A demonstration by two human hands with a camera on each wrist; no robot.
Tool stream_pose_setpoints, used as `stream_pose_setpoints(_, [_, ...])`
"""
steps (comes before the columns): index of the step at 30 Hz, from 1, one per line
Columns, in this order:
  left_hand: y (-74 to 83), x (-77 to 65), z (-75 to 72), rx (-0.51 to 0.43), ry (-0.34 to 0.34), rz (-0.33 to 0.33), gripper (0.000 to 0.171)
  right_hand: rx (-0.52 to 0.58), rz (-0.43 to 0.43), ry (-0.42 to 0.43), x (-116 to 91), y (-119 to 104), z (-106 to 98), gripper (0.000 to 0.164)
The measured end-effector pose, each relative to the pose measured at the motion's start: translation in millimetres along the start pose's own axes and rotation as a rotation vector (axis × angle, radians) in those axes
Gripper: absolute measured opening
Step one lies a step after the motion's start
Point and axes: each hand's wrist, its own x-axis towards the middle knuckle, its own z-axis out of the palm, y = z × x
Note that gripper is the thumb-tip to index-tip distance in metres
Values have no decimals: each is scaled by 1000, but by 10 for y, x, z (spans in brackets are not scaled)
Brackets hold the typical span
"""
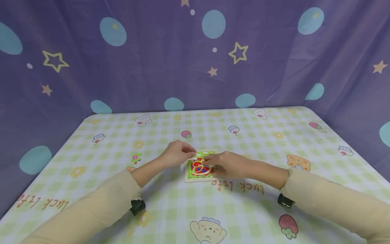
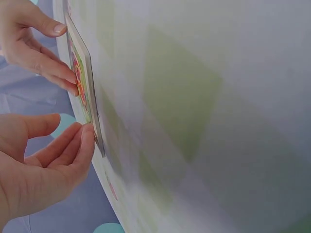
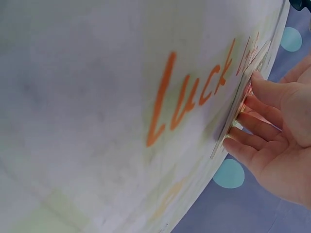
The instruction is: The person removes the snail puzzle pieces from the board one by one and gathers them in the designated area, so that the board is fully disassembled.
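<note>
A small jigsaw puzzle board with a bright red, blue and green picture and a pale border lies flat in the middle of the table. At its upper left corner, my left hand touches the picture with its fingertips, the thumb held apart in the left wrist view. My right hand covers the right part of the board; its fingers rest on the picture, slightly bent and spread in the right wrist view. To the left of my left hand lies a loose puzzle piece with a pink flower on green.
A green-and-white checked tablecloth with printed animals, fruit and lettering covers the table. Behind the table's far edge hangs a purple curtain with stars and blue ovals. Dark wrist devices sit under both cream sleeves.
</note>
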Motion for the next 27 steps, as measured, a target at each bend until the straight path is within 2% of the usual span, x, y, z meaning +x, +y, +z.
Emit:
stream_pose_setpoints(7, [27, -1, -4, -1, -7, -7, 22, 9, -1, 12, -34, 24, 24, 43])
stream_pose_setpoints(12, [18, 27, -4, -46, -23, -59, 24, -1, -14, 33, -40, 32, 50, 44])
stream_pose_setpoints(20, [8, 78, -8, -289, -53, -228, 27, -19, -17, 34, -48, 19, 57, 43])
stream_pose_setpoints(23, [27, 86, -18, -359, -62, -267, 28, -25, -16, 33, -47, 15, 53, 43])
stream_pose_setpoints(27, [58, 103, -36, -403, -73, -299, 29, -40, -16, 36, -45, 15, 46, 44])
